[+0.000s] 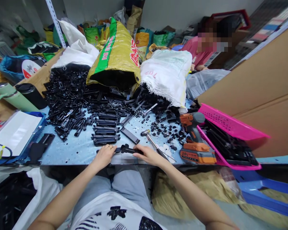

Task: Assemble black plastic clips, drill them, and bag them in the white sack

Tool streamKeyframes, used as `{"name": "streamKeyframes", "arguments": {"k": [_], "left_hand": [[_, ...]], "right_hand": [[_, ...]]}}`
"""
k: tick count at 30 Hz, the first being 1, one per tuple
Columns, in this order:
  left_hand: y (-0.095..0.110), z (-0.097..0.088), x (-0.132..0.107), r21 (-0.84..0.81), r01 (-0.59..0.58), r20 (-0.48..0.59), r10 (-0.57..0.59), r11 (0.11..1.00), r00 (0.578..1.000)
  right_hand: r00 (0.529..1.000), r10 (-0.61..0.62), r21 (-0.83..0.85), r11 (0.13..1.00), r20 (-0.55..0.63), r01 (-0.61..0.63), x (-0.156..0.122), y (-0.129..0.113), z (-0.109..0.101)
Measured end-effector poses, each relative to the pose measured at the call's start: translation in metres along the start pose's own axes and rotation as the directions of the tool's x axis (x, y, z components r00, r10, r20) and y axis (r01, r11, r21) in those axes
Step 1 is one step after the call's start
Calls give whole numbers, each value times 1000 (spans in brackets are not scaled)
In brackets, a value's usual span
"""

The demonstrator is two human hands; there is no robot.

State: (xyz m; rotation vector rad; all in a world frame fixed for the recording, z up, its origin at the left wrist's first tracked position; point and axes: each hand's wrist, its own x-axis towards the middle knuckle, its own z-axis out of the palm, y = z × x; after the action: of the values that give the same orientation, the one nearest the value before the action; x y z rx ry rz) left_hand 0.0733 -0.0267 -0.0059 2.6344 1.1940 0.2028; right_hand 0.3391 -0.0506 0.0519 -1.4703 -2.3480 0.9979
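SEATED AT THE PARTS COUNTER: A worker at the near edge of a pale blue counter [81, 148] holds a long black plastic part [127, 149] by both ends. The piece lies flat along the counter's front edge, above the knees. The left hand [105, 156], a ring on one finger, has its grip closed on the part's left end. The right hand [147, 155] has its grip closed over the right end.

Just beyond the right hand lies a hammer [153, 143], its head pointing away. Beside it an orange cordless drill [194, 140] rests against a pink basket [228, 123] loaded with black pieces. To the left, near the counter's edge, a blue tray [41, 123] carries a white sheet [14, 132].

Directly behind the held part sit neat stacks of black parts [105, 131], with small black clips [165, 131] scattered to their right. Farther back, a loose heap of black pieces [69, 95] spreads across the counter below a yellow-and-green sack [117, 54] and a white sack [166, 75]. A green flask [14, 97] and a black cup [33, 94] lie at the far left.

On the far side, another person in a pink top [196, 54] sits among bags. Large cardboard sheets [266, 80] lean at the right.
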Motion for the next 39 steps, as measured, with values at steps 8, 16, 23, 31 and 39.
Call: {"name": "streamKeyframes", "arguments": {"k": [8, 16, 23, 31, 39], "left_hand": [[6, -9, 11, -82, -38, 57, 42, 996, 997], [9, -14, 21, -46, -61, 128, 66, 997, 990], [12, -19, 20, -87, -24, 115, 33, 996, 993], [10, -16, 11, -158, -44, 2, 44, 987, 999], [6, -7, 4, -143, -140, -180, 113, 980, 977]], "right_hand": [[985, -71, -265, 958, 159, 112, 4, 0, 16], [979, -84, -414, 897, 186, 156, 15, -2, 33], [995, -58, -509, 856, 78, 90, 19, -5, 42], [996, -82, -574, 815, 25, 81, 13, -23, 39], [985, -165, -669, 728, 45, 153, 15, -43, 20]]}}
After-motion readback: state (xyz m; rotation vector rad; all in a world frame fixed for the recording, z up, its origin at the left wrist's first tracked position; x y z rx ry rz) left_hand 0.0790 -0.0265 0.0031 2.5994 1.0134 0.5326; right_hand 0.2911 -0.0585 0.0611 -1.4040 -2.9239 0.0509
